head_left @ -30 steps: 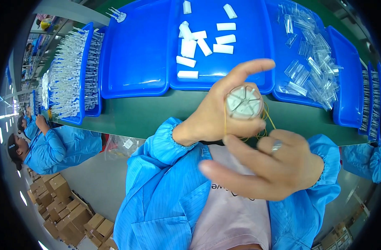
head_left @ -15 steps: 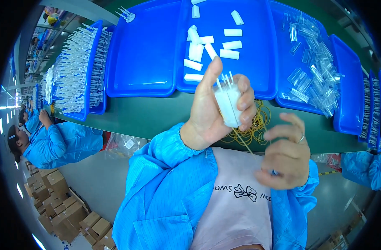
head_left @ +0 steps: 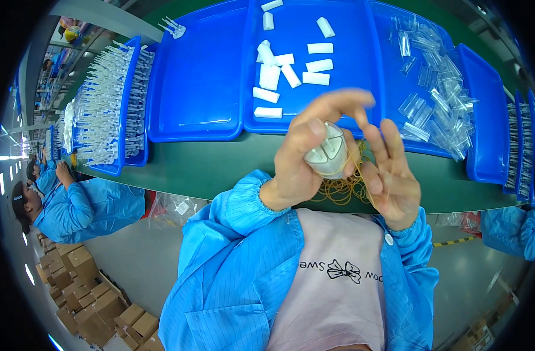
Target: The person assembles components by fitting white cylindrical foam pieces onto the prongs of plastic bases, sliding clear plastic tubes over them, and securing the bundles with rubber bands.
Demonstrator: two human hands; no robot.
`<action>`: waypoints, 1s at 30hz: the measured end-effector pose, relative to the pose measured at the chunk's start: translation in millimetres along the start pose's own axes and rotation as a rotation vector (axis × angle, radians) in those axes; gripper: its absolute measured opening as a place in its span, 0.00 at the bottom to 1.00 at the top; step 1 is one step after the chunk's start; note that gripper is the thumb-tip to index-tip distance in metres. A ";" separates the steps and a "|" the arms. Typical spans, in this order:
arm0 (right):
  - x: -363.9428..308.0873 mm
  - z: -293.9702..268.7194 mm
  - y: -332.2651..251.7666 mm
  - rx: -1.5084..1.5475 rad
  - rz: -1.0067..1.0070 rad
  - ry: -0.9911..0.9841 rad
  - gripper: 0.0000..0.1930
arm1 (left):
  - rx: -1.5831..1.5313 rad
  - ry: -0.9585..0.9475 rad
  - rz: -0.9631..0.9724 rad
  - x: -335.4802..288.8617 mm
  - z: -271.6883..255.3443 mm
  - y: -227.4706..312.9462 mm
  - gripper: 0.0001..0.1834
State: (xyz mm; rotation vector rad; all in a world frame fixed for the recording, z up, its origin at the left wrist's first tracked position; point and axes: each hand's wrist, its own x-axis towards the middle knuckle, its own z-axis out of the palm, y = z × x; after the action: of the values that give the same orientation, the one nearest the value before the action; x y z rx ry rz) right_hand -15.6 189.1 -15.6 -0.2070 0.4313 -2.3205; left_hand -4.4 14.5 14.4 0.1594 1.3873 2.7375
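Rounded white wedge bundle (head_left: 334, 153) in grip of left hand (head_left: 298, 161); right hand (head_left: 394, 184), fingers loosely splayed; thin yellow strand (head_left: 361, 175) between.

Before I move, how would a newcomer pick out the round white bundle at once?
Find the large blue plastic tray scattered with white oblong blocks. By its near edge, the person's bare left hand holds the round white bundle of wedge-shaped pieces. Unlike the loose blocks, it is gathered into one cluster, with seams showing across its end.
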 end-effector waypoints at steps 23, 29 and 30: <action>29.0 29.8 -9.6 -1.959 -0.474 0.163 0.25 | 0.677 -0.254 0.154 19.7 -17.2 -11.3 0.43; 29.2 40.2 -31.8 -1.857 -0.489 0.065 0.31 | 0.323 -0.053 0.039 10.0 -24.7 -13.6 0.47; 28.2 42.5 -38.2 -1.727 -0.373 0.016 0.34 | 0.227 -0.039 0.030 8.6 -25.1 -11.5 0.50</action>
State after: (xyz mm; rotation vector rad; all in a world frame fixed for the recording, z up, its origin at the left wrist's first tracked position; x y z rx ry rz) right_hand -48.9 183.9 38.6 -1.1018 2.4127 -1.5746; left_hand -15.8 2.1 -9.0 0.2465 1.6952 2.5772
